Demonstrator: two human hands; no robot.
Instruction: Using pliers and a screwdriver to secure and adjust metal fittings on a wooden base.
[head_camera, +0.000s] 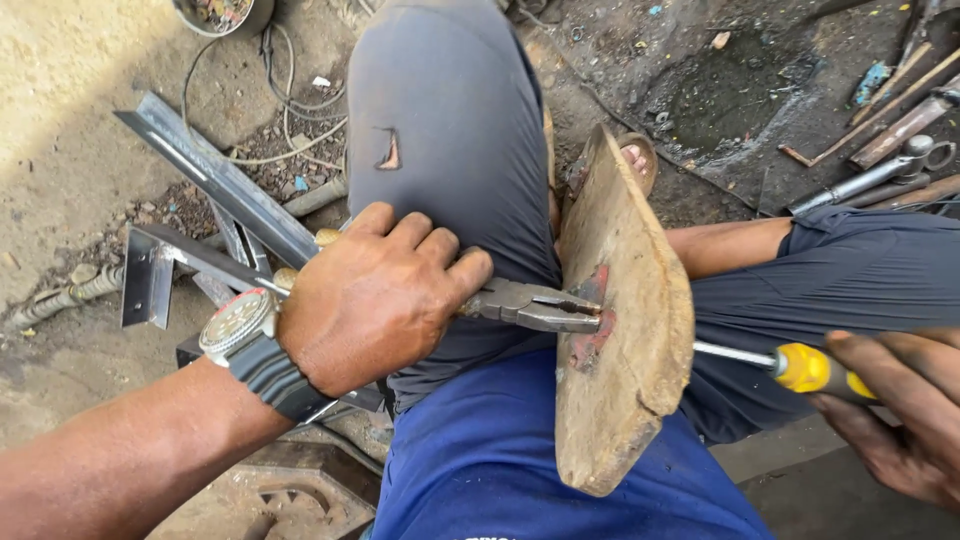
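Head view: left hand (375, 295) has its grip closed tight round the pliers (535, 305), whose nose pinches something just past it at the wooden board (625, 330). Beyond that, the right hand (900, 410) grips the yellow screwdriver (800, 365). I'd keep both steady and square.

the ground (70, 120) is bare dirt, light and sandy on the left and dark and sooty at the top right. long grey metal angle bars (215, 180) lie on it at the left, with a thin wire (290, 130) looped over small stones. a grey pipe (60, 300) lies near the left edge. at the top right, rusty rods (900, 110) and a shiny metal tool (870, 178) rest on the dark dirt.
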